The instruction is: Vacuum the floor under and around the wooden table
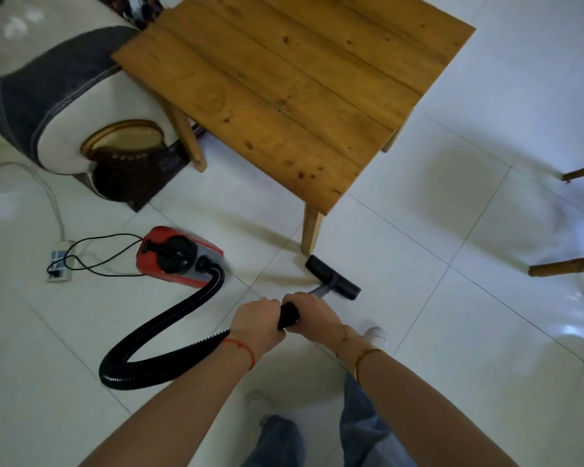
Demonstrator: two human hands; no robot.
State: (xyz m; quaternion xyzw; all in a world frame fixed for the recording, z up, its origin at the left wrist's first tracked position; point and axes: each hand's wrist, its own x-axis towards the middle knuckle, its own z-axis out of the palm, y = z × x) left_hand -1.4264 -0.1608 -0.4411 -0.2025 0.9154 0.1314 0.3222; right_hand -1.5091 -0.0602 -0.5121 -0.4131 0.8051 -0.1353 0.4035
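Floor [452, 230]: pale glossy tiles.
Table [284, 79]: wooden, 1 leg just beside nozzle [332, 277].
Left hand [258, 320]: grips hose handle [289, 315].
Right hand [312, 315]: grips same handle.
Vacuum [177, 256]: red, left.

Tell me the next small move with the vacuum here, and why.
Probably push the nozzle forward past the table leg and under the table. Both the left hand and the right hand grip the wand handle, and the nozzle sits on the tile just in front of that leg, so the floor beneath looks not yet reached.
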